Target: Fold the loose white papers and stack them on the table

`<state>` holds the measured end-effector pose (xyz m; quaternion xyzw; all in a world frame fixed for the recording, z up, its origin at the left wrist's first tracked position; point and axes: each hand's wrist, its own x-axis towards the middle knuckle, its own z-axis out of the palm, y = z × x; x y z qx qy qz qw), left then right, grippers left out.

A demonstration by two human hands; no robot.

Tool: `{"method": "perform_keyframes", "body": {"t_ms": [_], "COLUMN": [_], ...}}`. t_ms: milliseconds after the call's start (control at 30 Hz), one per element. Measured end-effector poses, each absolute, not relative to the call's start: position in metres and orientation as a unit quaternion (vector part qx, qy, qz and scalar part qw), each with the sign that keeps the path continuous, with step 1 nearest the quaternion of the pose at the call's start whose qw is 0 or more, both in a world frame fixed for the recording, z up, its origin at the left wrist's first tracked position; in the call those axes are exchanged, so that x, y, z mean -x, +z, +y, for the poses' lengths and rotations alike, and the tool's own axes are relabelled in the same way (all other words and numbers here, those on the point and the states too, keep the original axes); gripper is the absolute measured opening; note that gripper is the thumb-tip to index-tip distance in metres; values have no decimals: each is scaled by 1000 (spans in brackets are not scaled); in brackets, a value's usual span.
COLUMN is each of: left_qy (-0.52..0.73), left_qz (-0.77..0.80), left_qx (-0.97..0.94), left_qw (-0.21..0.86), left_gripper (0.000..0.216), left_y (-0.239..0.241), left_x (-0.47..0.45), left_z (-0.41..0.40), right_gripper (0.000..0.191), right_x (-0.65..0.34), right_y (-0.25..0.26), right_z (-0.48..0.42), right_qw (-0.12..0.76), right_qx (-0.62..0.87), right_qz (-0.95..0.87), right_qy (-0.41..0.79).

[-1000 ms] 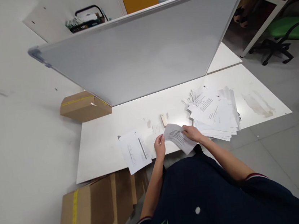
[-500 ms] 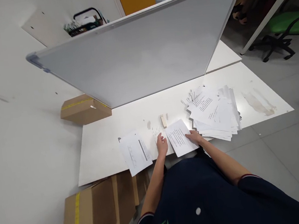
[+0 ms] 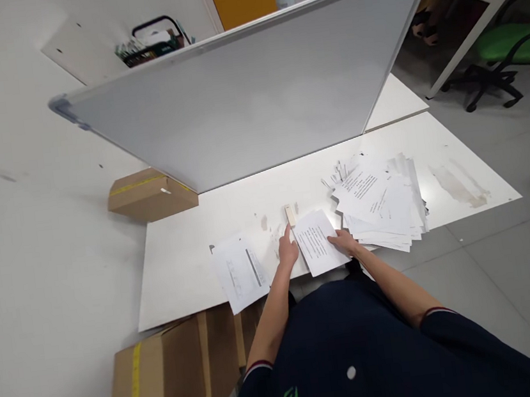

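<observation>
Two big things framed it: the leaning whiteboard [image 3: 252, 97] and the white surface [image 3: 181, 267]. Beside the paper pile [image 3: 381, 200], the printed sheet [image 3: 317, 241] lay flat, the open right hand [image 3: 342, 240] pinning one edge and the open left hand [image 3: 288, 250] touching the other. Even pressure would likely prevent slipping.

A large whiteboard [image 3: 252, 90] leans tilted above the white floor panel [image 3: 425, 140]. A closed cardboard box [image 3: 148, 195] sits at its left corner, flattened cartons [image 3: 170, 371] (yellow-taped) below, a green chair [image 3: 511, 44] far right
</observation>
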<state>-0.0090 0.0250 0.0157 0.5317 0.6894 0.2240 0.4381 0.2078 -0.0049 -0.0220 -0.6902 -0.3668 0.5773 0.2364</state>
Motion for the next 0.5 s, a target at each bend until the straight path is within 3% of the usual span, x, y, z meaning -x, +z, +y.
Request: {"method": "perform_keyframes", "body": {"t_ms": [500], "left_qy": [199], "left_qz": [700], "left_qx": [-542], "left_qw": [419], "left_gripper": [53], "left_y": [14], "left_x": [4], "left_z": [26], "right_gripper": [21], "right_x": [-203], "right_y": [-25], "right_z": [-5], "right_qw": [259], "right_qx": [679], "right_qz": [-341], "right_qy": [596]}}
